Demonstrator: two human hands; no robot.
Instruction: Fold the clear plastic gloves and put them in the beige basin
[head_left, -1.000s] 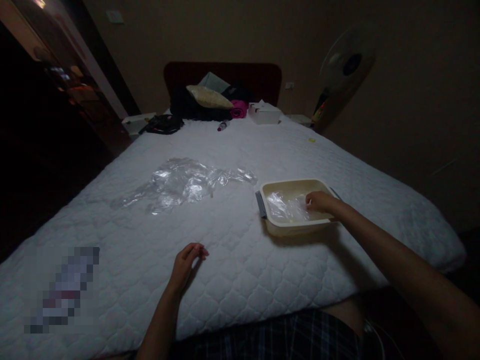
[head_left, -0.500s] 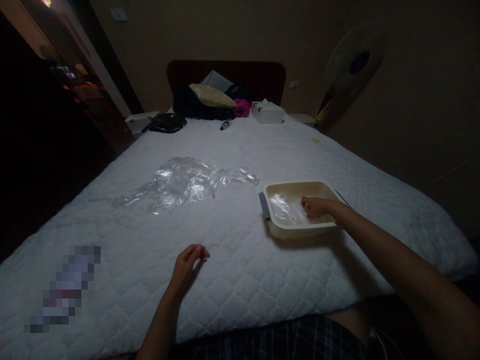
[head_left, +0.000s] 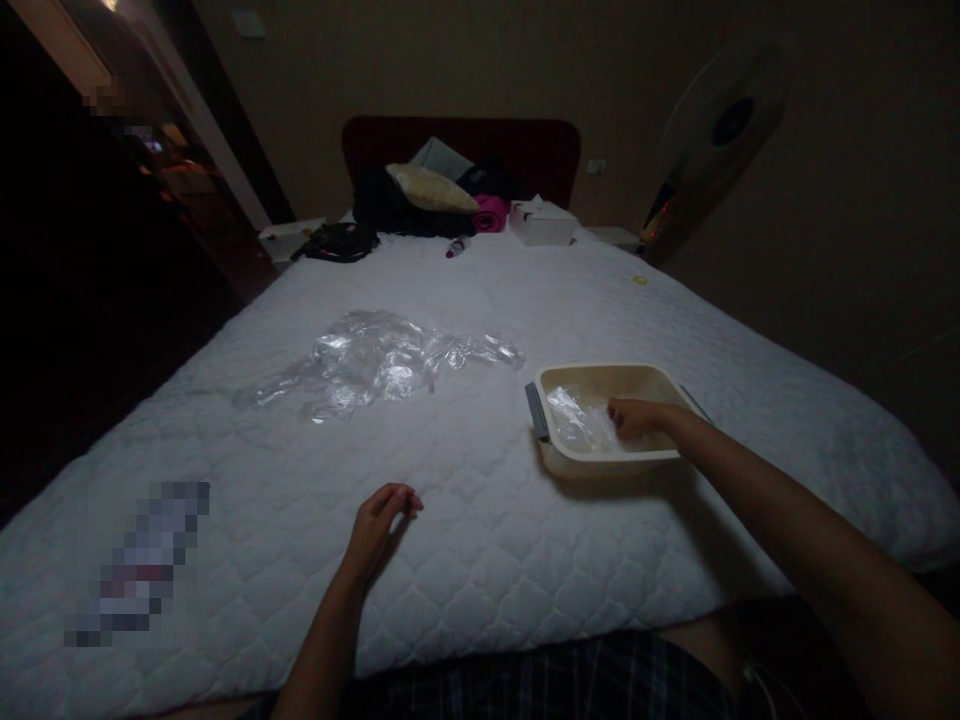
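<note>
My right hand [head_left: 637, 418] reaches into a cream plastic tub [head_left: 600, 372] with grey side handles. Its fingers are closed on a clear plastic bag [head_left: 574, 415] that lies crumpled on the tub's bottom. Part of the bag is hidden behind the fingers. To the left, my left hand [head_left: 386, 510] hangs low over the quilted bed cover, fingers curled together and holding nothing. Farther back on the bed, left of the tub, a heap of crumpled clear plastic [head_left: 375, 360] is spread out, touched by neither hand.
White quilted bedding [head_left: 480, 570] stretches to a dark red headboard [head_left: 465, 130]. Near it are a pillow [head_left: 431, 188], a pink roll [head_left: 490, 213], a white box [head_left: 541, 224], a small bottle [head_left: 457, 246] and a black bag [head_left: 337, 241]. A fan [head_left: 731, 122] stands at right.
The whole view has shifted slightly, moving the scene a little to the right. Both hands keep nearly the same places, the right one still inside the tub.
</note>
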